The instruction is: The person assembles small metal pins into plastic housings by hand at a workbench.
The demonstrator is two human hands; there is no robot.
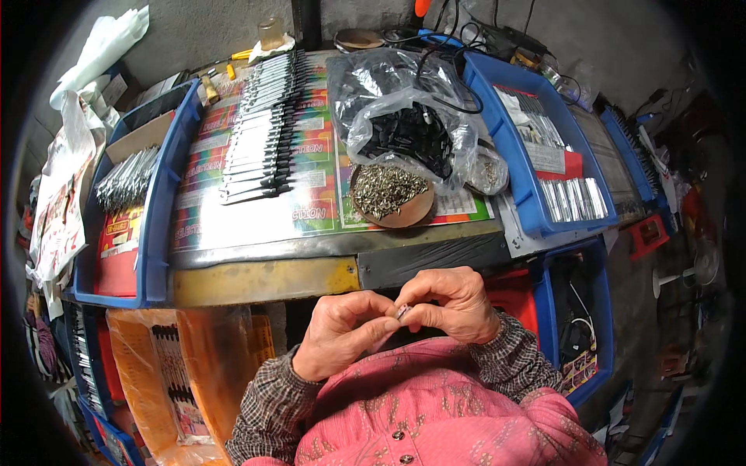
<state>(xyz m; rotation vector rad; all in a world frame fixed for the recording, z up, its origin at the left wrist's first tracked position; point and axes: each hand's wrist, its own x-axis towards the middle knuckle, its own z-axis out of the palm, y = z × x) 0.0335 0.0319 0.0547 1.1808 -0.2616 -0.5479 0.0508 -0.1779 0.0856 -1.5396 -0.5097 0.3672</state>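
Note:
My left hand (347, 329) and my right hand (452, 305) meet in front of my chest, just off the near table edge. Thumb and fingertips are pinched on both sides around a small silvery piece (402, 312). Its kind is too small to tell, and the fingers cover most of it. Beyond the hands, a shallow round dish (404, 215) is heaped with tiny metallic parts (382, 189). An opened clear plastic bag (361, 124) behind it holds small black parts (408, 140). A long row of slim silver sticks with black ends (260, 132) lies to the left.
Blue trays with silver sticks stand at the table's left (155, 256) and right (571, 221). Below the table, an orange plastic-lined crate (206, 373) is at the left and another blue bin (602, 311) at the right. Black cables (466, 35) run across the back.

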